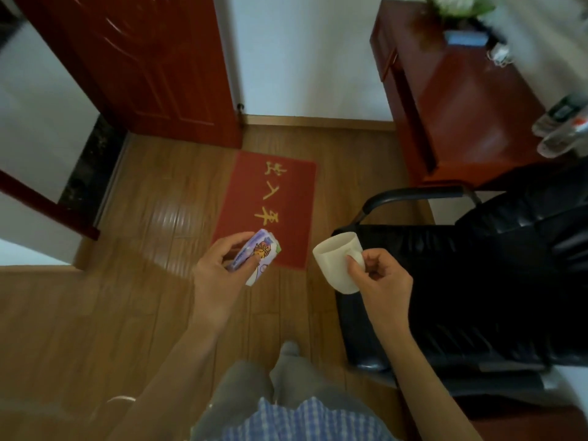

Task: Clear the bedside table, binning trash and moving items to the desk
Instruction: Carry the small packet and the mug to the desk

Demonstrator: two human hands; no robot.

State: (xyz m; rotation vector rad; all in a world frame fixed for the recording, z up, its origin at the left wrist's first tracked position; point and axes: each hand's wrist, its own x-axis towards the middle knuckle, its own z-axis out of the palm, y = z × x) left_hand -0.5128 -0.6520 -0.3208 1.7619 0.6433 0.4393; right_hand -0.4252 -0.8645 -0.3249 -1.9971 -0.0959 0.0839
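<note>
Left hand (219, 268): held out over the wooden floor (152, 218), grip closed around a small printed packet (259, 257); thumb on the near face, fingers on the far side.
Packet: purple and white with a cartoon figure on it, tilted, one end pointing toward the red doormat (270, 198); what it holds cannot be told.
Right hand (378, 278): raised beside the left one, grip closed on a cream mug (339, 261) at its handle side, thumb pressed against the wall of the mug.
Mug: tilted, its open mouth turned up and away from the person; seen in front of the edge of the black office chair (477, 281).
Doormat: red with yellow characters, lying on the floor just beyond both hands, near the foot of the dark red door (143, 65).
Chair: black, padded, with a curved armrest (413, 195), at the right of the view.
Surface: a dark red wooden desk (461, 106) stands against the white wall behind the chair, well apart from both hands; it carries blurred things, among them a plant with pale leaves (458, 4) at the far end and what look like clear plastic bottles (563, 132) at the near right edge.
Person: grey trousers and a blue checked shirt hem show at the bottom, one foot forward on the floor.
View: blurred throughout, so fine print on the packet cannot be read.
</note>
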